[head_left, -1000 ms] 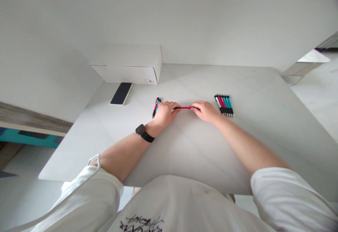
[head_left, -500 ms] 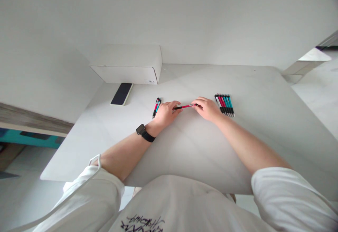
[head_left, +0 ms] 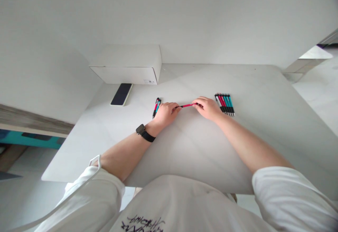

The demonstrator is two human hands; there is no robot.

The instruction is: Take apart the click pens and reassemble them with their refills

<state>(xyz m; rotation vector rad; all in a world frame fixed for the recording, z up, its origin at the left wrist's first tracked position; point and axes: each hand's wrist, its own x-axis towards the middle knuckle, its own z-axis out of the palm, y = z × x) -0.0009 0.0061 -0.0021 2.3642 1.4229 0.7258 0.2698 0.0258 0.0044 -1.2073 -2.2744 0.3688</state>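
Between my two hands a red and black pen (head_left: 187, 105) lies crosswise, just over the table. My left hand (head_left: 167, 114) pinches its black end, and the fingers hide the tip. The other end is pinched by my right hand (head_left: 208, 108), thumb and fingers closed on it. Beside my left hand lie a red pen (head_left: 155, 107) and a teal pen (head_left: 158, 105), partly covered by the hand. To the right of my right hand, several pens (head_left: 224, 104) in white, red and teal with black grips lie in a neat row.
A white box (head_left: 126, 64) stands at the back left against the wall. In front of it lies a phone (head_left: 121, 94) with a dark screen. All of this rests on a white table (head_left: 185, 147). A black watch (head_left: 145, 133) is on my left wrist.
My left fingers have closed further around the pen's black end. The pen has turned slightly; my right hand has hardly moved.
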